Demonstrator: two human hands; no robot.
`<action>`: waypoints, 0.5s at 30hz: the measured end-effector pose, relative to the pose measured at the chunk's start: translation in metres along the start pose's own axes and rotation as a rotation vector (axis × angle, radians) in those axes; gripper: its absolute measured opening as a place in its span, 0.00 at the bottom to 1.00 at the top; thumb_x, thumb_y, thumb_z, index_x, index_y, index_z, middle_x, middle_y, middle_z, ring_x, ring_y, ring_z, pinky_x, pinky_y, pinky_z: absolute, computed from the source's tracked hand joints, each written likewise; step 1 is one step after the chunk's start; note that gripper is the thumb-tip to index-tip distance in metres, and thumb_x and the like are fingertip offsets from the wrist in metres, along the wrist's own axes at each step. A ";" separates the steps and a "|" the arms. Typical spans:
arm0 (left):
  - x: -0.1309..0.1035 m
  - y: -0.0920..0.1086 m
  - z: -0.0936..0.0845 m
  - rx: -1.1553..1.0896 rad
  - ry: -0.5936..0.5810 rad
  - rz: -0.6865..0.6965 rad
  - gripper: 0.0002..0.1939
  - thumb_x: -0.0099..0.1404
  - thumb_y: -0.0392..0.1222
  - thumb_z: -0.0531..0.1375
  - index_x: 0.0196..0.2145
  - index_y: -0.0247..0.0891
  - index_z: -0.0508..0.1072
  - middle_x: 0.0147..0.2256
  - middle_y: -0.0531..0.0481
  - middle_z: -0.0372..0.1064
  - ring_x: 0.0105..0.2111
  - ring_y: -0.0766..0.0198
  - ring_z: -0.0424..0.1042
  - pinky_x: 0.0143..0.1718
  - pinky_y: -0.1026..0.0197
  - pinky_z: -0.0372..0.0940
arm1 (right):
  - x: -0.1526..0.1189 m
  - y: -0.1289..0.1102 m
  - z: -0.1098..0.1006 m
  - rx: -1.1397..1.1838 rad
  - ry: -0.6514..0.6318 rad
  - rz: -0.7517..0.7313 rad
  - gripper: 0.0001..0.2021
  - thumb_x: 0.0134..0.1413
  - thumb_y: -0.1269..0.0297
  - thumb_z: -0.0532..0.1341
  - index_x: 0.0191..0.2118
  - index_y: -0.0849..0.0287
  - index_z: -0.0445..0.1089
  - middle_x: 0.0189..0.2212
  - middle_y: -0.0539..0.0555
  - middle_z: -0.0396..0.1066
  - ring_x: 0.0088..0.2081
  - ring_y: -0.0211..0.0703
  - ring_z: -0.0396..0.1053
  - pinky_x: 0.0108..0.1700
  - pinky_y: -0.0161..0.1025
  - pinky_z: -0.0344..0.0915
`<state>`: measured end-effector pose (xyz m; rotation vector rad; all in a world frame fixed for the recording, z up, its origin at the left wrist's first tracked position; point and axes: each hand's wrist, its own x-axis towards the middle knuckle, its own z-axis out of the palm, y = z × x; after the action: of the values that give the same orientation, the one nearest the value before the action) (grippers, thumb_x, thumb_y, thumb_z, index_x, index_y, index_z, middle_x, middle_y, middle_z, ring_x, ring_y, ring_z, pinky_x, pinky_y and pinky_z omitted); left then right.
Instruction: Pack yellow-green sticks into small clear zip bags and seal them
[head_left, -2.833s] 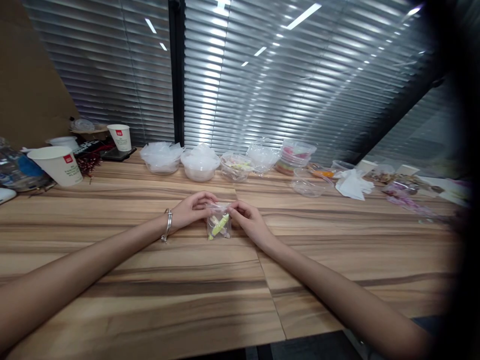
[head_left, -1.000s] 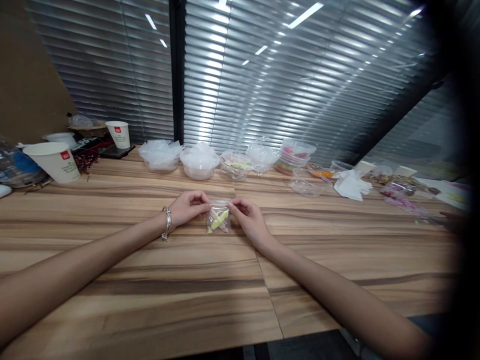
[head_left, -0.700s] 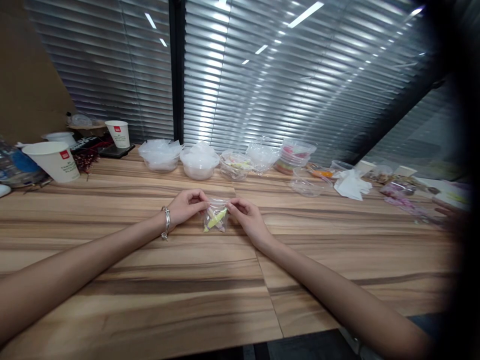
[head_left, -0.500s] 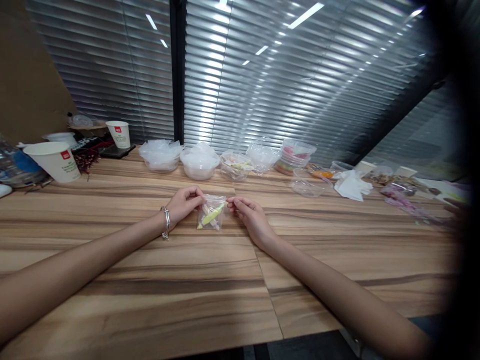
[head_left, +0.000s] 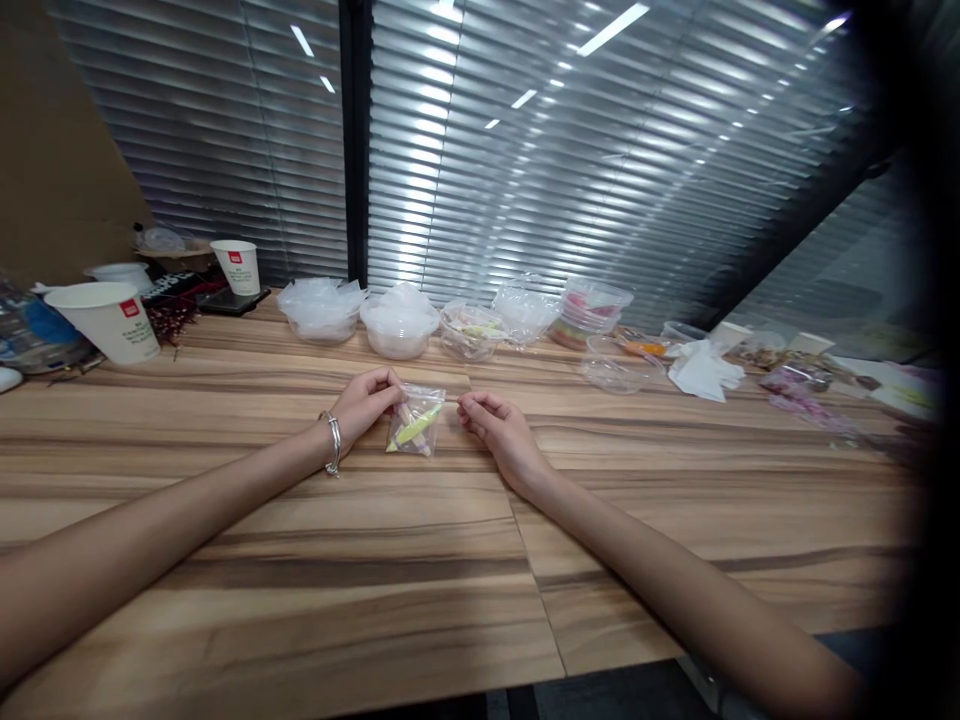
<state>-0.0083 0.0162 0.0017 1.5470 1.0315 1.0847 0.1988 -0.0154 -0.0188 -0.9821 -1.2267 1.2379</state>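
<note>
A small clear zip bag (head_left: 416, 422) with yellow-green and pale pieces inside is pinched at its upper left corner by my left hand (head_left: 372, 400), which wears a silver bracelet at the wrist. To the right of the bag, separated from it by a small gap, is my right hand (head_left: 496, 425). Its thumb and fingertips are pressed together; whether anything tiny is between them cannot be made out. Both forearms reach in over the wooden table (head_left: 360, 600).
Plastic bowls (head_left: 399, 325) line the table's back edge by the blinds. Two paper cups (head_left: 109, 325) and a dark phone-like slab (head_left: 232, 301) stand at the left. White gloves (head_left: 705, 370), an empty clear container (head_left: 619, 368) and purple material (head_left: 799, 390) lie at the right.
The bag has shifted slightly left and tilted with my left hand, so the gap between it and my right fingertips is wider. My right hand has barely moved.
</note>
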 end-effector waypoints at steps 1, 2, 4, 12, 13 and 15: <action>0.000 0.000 0.000 -0.004 -0.007 0.002 0.06 0.53 0.40 0.57 0.23 0.36 0.66 0.21 0.56 0.61 0.21 0.70 0.59 0.21 0.69 0.53 | 0.000 0.001 0.000 -0.013 0.005 -0.018 0.12 0.44 0.55 0.65 0.32 0.58 0.70 0.27 0.50 0.68 0.30 0.37 0.64 0.38 0.36 0.62; 0.000 0.000 0.000 -0.013 -0.015 0.002 0.06 0.53 0.40 0.58 0.23 0.36 0.66 0.21 0.56 0.62 0.22 0.70 0.60 0.22 0.69 0.55 | -0.001 0.002 0.000 -0.022 0.005 -0.033 0.12 0.44 0.55 0.65 0.31 0.58 0.69 0.27 0.50 0.68 0.30 0.37 0.64 0.37 0.36 0.62; 0.001 0.000 0.000 -0.038 -0.031 -0.003 0.06 0.53 0.40 0.59 0.24 0.36 0.66 0.22 0.56 0.63 0.23 0.70 0.62 0.24 0.69 0.57 | -0.001 0.004 -0.001 -0.044 -0.001 -0.047 0.12 0.44 0.56 0.66 0.30 0.59 0.69 0.27 0.50 0.67 0.29 0.37 0.63 0.36 0.35 0.61; 0.000 -0.002 0.001 -0.040 -0.113 0.045 0.10 0.52 0.44 0.62 0.25 0.34 0.67 0.24 0.53 0.66 0.26 0.67 0.66 0.31 0.64 0.63 | -0.003 -0.001 0.001 -0.107 -0.071 -0.061 0.16 0.51 0.50 0.58 0.34 0.58 0.72 0.30 0.52 0.69 0.32 0.38 0.64 0.37 0.35 0.61; 0.000 -0.002 0.001 -0.037 -0.131 0.049 0.10 0.52 0.44 0.62 0.25 0.34 0.67 0.24 0.53 0.67 0.26 0.66 0.66 0.31 0.63 0.63 | -0.003 -0.002 0.003 -0.129 -0.096 -0.064 0.15 0.51 0.51 0.59 0.35 0.58 0.72 0.30 0.52 0.69 0.33 0.39 0.64 0.37 0.35 0.61; -0.001 -0.003 0.002 -0.033 -0.161 0.053 0.10 0.52 0.44 0.62 0.26 0.34 0.67 0.24 0.53 0.67 0.26 0.66 0.67 0.31 0.64 0.63 | -0.005 -0.003 0.005 -0.176 -0.127 -0.060 0.14 0.49 0.52 0.61 0.34 0.58 0.72 0.29 0.51 0.69 0.31 0.38 0.63 0.35 0.34 0.60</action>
<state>-0.0070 0.0156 -0.0018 1.6143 0.8635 0.9905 0.1949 -0.0209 -0.0155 -0.9974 -1.4736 1.1745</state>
